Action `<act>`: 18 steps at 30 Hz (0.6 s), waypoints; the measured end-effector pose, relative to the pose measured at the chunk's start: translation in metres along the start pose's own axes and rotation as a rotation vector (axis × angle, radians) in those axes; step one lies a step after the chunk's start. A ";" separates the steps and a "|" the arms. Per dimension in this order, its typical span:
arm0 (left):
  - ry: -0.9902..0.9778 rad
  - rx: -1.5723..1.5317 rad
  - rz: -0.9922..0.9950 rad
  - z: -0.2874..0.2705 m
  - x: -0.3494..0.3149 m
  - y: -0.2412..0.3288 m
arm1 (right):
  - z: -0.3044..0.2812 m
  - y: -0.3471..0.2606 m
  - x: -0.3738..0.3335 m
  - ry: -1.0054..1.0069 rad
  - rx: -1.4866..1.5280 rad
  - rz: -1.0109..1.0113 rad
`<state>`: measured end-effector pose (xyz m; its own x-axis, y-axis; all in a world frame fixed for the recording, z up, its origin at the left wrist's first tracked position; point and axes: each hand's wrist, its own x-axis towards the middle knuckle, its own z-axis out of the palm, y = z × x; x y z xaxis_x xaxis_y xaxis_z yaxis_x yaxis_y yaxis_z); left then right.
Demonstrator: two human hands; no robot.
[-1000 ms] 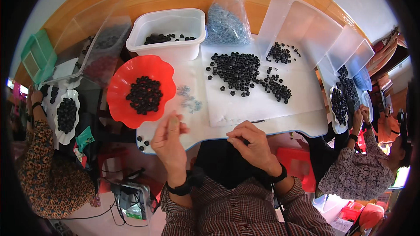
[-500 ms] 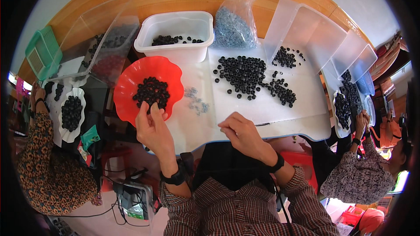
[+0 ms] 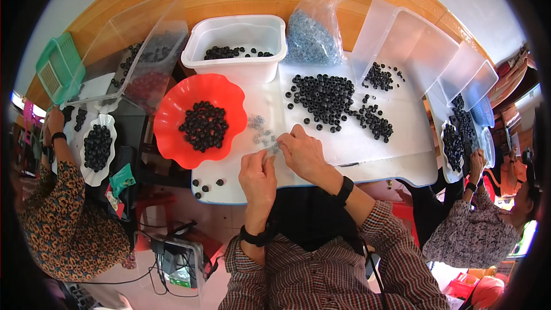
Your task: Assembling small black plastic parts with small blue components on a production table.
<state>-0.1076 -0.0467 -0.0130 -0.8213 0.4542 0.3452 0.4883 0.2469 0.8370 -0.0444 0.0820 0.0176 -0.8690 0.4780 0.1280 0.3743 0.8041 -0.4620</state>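
My left hand (image 3: 257, 181) is over the front of the white table, its thumb and fingers pinched together. Whatever it may hold is too small to make out. Close beside it, my right hand (image 3: 304, 154) is also closed in a pinch, fingertips at a scatter of small clear bluish pieces (image 3: 262, 131) on the tabletop. Left of both hands stands a red scalloped dish (image 3: 167, 126) with a heap of shiny black round parts (image 3: 204, 126) in it. A large pile of black ring-shaped parts (image 3: 323, 97) lies beyond my right hand.
Several loose black parts (image 3: 205, 188) lie by the table's front edge. Behind are a white tub (image 3: 235, 70), a plastic bag of bluish pieces (image 3: 313, 37) and a clear bin (image 3: 416, 46). People work at left (image 3: 74, 218) and right (image 3: 470, 227).
My left hand has moved away from the red dish, rightward to beside my right hand. My right hand has shifted left and away from me, to the small clear pieces.
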 end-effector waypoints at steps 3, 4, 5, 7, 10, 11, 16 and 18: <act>-0.024 0.001 -0.003 0.002 0.000 0.004 | 0.001 0.005 -0.004 0.042 0.052 -0.009; -0.040 -0.004 -0.015 0.000 0.000 0.004 | 0.001 0.005 -0.005 0.040 0.053 -0.010; -0.040 -0.002 -0.017 -0.001 0.000 0.004 | 0.000 0.006 -0.007 0.051 0.075 -0.018; -0.059 -0.031 -0.020 -0.002 -0.001 0.004 | 0.000 0.007 -0.010 0.061 0.098 -0.024; -0.100 -0.013 -0.060 -0.004 -0.001 0.009 | -0.001 0.008 -0.014 0.071 0.145 -0.028; -0.100 -0.013 -0.060 -0.003 -0.001 0.008 | -0.001 0.008 -0.016 0.070 0.156 -0.032; -0.124 -0.128 0.031 -0.005 0.001 0.014 | -0.005 0.005 -0.025 0.058 0.215 -0.045; -0.118 -0.156 0.065 -0.003 0.001 0.010 | -0.006 0.003 -0.028 0.043 0.277 -0.069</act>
<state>-0.1042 -0.0465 -0.0036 -0.7448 0.5642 0.3564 0.4804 0.0826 0.8732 -0.0175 0.0731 0.0176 -0.8727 0.4445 0.2021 0.2067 0.7113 -0.6718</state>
